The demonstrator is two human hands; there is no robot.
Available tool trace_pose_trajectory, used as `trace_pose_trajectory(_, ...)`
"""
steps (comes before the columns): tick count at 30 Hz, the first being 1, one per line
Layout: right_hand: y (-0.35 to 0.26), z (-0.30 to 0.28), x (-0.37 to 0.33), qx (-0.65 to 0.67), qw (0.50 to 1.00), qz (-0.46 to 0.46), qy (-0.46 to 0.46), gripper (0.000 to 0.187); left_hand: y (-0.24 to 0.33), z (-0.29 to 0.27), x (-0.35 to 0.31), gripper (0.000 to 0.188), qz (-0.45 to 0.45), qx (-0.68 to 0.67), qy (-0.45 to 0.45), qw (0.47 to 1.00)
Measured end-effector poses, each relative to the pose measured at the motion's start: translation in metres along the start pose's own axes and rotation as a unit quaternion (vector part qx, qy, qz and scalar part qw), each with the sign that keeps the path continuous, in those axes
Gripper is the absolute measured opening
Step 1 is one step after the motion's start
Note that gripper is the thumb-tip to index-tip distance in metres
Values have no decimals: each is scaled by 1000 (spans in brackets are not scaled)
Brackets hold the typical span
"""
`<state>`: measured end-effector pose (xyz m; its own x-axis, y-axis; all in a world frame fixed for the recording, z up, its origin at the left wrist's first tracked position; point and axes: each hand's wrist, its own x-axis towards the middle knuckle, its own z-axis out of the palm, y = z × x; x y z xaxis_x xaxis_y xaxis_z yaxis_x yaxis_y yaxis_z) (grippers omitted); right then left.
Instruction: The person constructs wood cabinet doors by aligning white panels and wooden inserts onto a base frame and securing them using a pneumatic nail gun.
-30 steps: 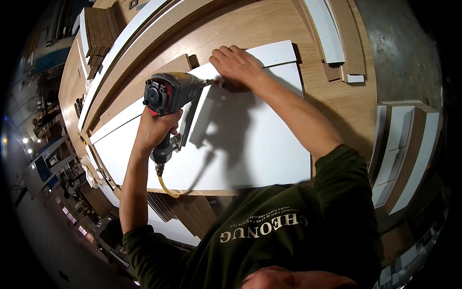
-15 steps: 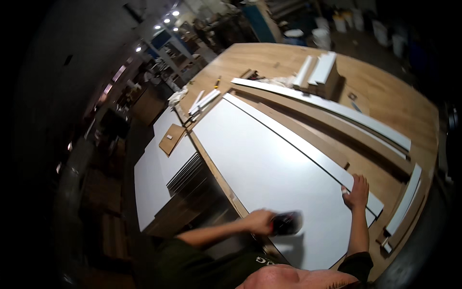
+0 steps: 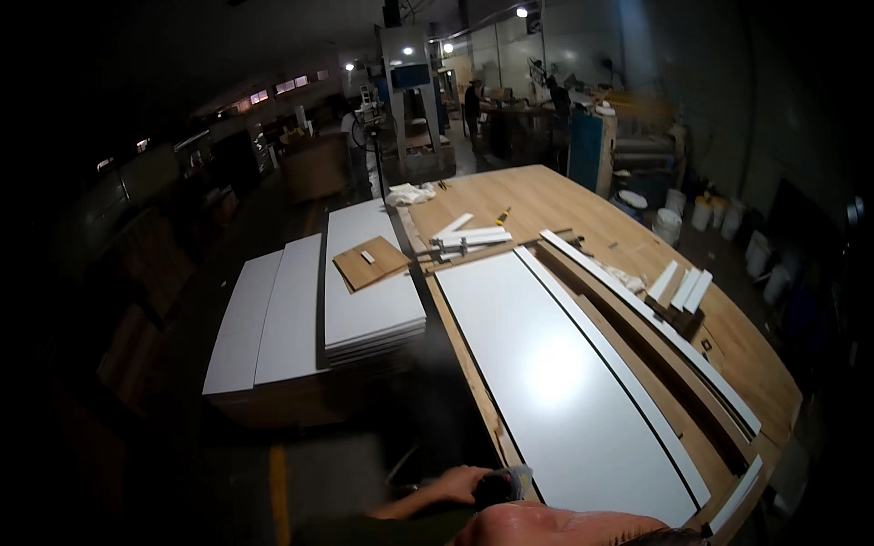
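At 6 o'clock the left hand (image 3: 455, 480) kept its grip clamped on the dark power tool (image 3: 499, 487) at the white panel's (image 3: 555, 382) near end. The right hand, previously on the panel's 3 o'clock edge, had left view. The counter (image 3: 546, 196) stretched toward 12 o'clock.

A wooden bench (image 3: 564, 196) carries a long white panel (image 3: 555, 382), white strips (image 3: 637, 309) to its right, and a clamp (image 3: 460, 243) at the far end.

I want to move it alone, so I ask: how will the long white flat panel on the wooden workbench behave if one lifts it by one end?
The long white flat panel looks thin for its length, so it would probably sag or flex. Its glossy face reflects light, so it may be slippery. It spans most of the wooden workbench, so it is likely heavy and awkward.
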<state>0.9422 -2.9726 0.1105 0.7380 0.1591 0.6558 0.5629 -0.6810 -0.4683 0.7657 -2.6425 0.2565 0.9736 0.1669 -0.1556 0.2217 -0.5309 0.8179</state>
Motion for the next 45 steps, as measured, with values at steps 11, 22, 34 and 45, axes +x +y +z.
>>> trace_pose_trajectory(11,-231,155,31,250,942,-28,-224,40,-107,-114,-104,54,-54,-105,131,984)
trace_pose_trajectory(22,-317,241,80,202,909,-42,-362,37,-235,-176,-246,31,-270,-152,487,816)
trace_pose_trajectory(34,-183,351,240,68,961,157,-216,35,-204,-350,-135,24,-226,-309,495,780)
trace_pose_trajectory(45,-188,590,402,59,995,34,-70,44,-147,-492,-1,35,-235,86,383,889)
